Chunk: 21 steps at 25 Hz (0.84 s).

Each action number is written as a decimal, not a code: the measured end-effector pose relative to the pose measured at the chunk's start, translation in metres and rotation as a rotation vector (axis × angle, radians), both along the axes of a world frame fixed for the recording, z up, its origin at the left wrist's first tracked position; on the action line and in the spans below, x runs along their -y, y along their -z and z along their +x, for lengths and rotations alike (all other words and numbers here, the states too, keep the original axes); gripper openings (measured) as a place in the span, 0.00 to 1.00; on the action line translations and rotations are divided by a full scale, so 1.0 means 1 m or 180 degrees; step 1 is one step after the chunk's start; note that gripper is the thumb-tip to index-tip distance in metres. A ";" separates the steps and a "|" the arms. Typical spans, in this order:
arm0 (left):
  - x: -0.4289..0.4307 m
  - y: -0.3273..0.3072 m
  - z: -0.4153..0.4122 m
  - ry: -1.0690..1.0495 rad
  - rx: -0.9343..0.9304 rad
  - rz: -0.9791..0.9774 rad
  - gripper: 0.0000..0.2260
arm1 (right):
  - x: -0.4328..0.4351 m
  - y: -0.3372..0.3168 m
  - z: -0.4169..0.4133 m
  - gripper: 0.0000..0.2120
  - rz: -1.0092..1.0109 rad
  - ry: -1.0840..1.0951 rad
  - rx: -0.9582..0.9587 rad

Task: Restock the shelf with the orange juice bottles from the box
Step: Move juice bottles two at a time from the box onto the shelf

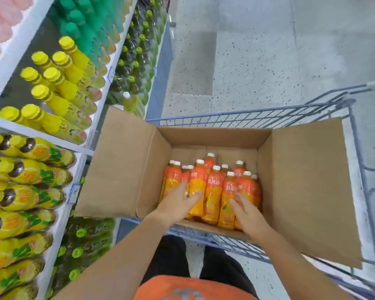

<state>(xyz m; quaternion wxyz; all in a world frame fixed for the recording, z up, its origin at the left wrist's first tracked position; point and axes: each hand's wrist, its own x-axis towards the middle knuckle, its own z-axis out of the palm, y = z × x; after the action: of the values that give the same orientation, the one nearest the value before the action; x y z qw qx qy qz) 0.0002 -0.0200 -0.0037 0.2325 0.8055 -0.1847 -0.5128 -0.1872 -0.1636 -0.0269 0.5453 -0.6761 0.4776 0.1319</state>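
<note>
An open cardboard box (121, 161) sits in a wire shopping cart (243, 119). Several orange juice bottles (213, 191) with white caps stand upright in the near half of the box. My left hand (178, 202) reaches into the box with fingers spread, touching the bottles on the left side. My right hand (247, 210) reaches in on the right with straight fingers lying against the bottles there. Neither hand has its fingers closed around a bottle.
Shelves (78, 148) on the left hold yellow-capped bottles (59, 94), green-capped bottles (78, 22) and yellow tea bottles (26, 191) lower down. The cart's box flaps spread wide to both sides. Speckled floor (268, 50) lies beyond the cart.
</note>
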 end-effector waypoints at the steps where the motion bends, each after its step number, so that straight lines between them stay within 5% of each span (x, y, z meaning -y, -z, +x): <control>1: 0.002 0.011 0.003 0.0098 -0.0023 0.0137 0.37 | -0.005 0.009 0.000 0.27 0.0013 0.0032 -0.0076; 9: 0.021 0.102 0.024 0.0410 -0.0008 0.0747 0.13 | -0.026 0.082 0.026 0.29 0.0204 0.0200 -0.0365; 14: 0.034 0.140 0.023 -0.0027 -0.0133 0.0752 0.23 | -0.020 0.113 0.046 0.23 0.0230 0.0553 -0.0439; 21: 0.047 0.153 0.019 -0.0204 -0.0407 0.0896 0.22 | -0.013 0.132 0.063 0.14 -0.0403 0.0348 -0.1013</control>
<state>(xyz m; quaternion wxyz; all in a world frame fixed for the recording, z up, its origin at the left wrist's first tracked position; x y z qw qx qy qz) 0.0194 -0.0666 -0.1569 0.1448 0.8014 -0.0700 -0.5762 -0.1237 -0.1506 -0.1586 0.4255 -0.6527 0.6013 0.1771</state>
